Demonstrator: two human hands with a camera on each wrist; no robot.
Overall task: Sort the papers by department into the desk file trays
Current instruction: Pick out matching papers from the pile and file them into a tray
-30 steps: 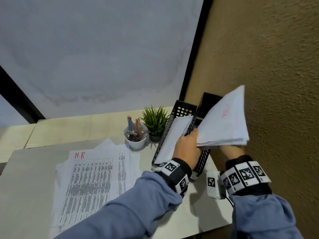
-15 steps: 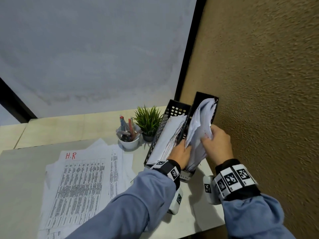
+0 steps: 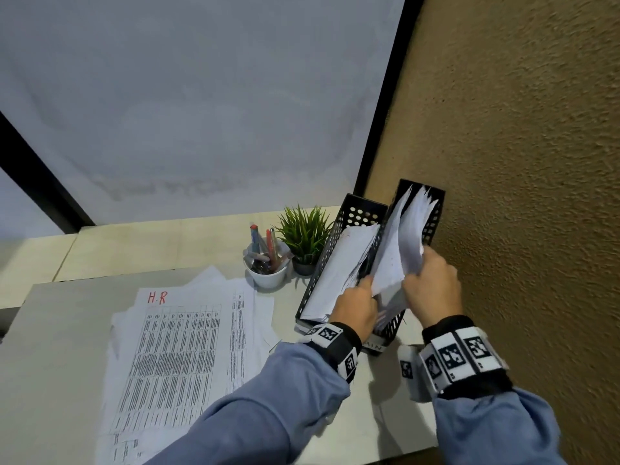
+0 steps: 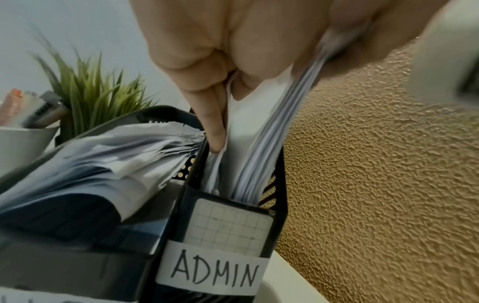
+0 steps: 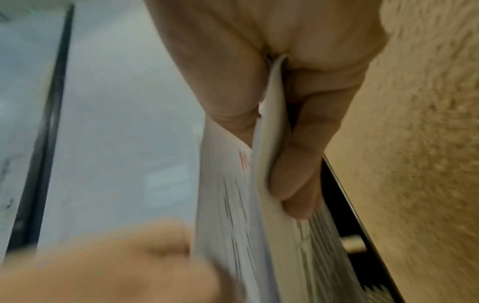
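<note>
Two black perforated file trays stand at the desk's right end. The right tray (image 3: 434,209), labelled ADMIN (image 4: 220,266), is against the wall. A stack of white papers (image 3: 401,243) stands partly inside it. My right hand (image 3: 417,275) pinches the stack's near edge, thumb on one side and fingers (image 5: 298,174) on the other. My left hand (image 3: 367,288) grips the stack's front sheets (image 4: 249,131), one finger (image 4: 215,127) reaching down between the paper and the tray's left wall. The left tray (image 3: 357,209) holds its own papers (image 3: 339,273). A loose pile topped by a sheet marked H.R (image 3: 188,333) lies on the desk.
A white cup of pens (image 3: 268,273) and a small potted plant (image 3: 303,233) stand just left of the trays. A rough tan wall (image 3: 520,196) runs close along the right tray. The desk's front edge (image 3: 385,456) is near my right forearm.
The stack, held flat above the trays a second ago, has been turned on edge and lowered into the right tray. Both hands have come closer together around it.
</note>
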